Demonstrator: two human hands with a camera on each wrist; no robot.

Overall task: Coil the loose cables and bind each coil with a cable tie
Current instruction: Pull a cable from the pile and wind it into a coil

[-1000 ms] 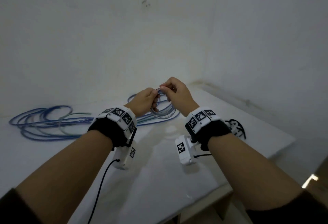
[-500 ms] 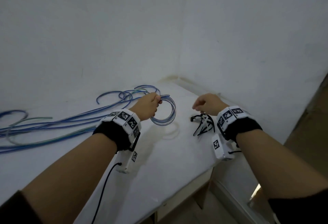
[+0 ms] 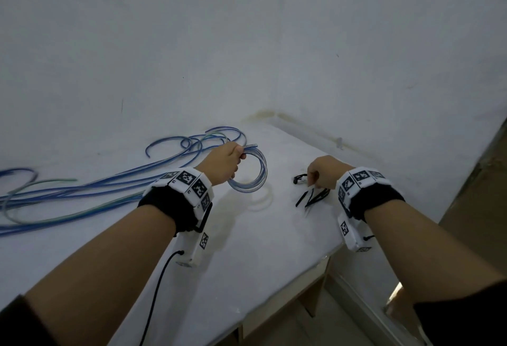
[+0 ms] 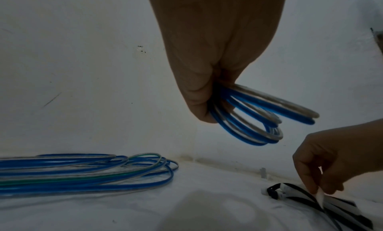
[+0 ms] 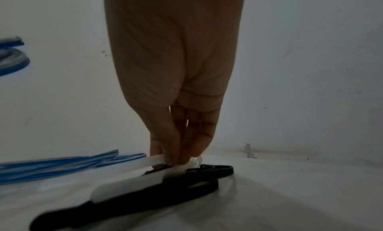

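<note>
My left hand (image 3: 238, 155) grips a small coil of blue and clear cable (image 3: 256, 178) and holds it above the white table (image 3: 247, 249). In the left wrist view the coil (image 4: 259, 119) hangs from the curled fingers (image 4: 199, 103). My right hand (image 3: 311, 181) is down at a pile of black and white cable ties (image 3: 312, 197) near the table's right edge. Its thumb and fingers (image 5: 172, 146) pinch a white cable tie (image 5: 154, 160) that lies over the black ties (image 5: 145, 197). The left wrist view shows the same pinch on the white tie (image 4: 320, 199).
Several loose blue, clear and green cables (image 3: 82, 189) lie spread over the left of the table up to the back wall (image 3: 192, 57). Walls meet in a corner (image 3: 274, 114) behind the hands. The table's front edge (image 3: 288, 285) drops to the floor at right.
My right hand has let go of the coil and moved right and down to the cable ties, where it now pinches a white one. The left hand alone keeps the coil.
</note>
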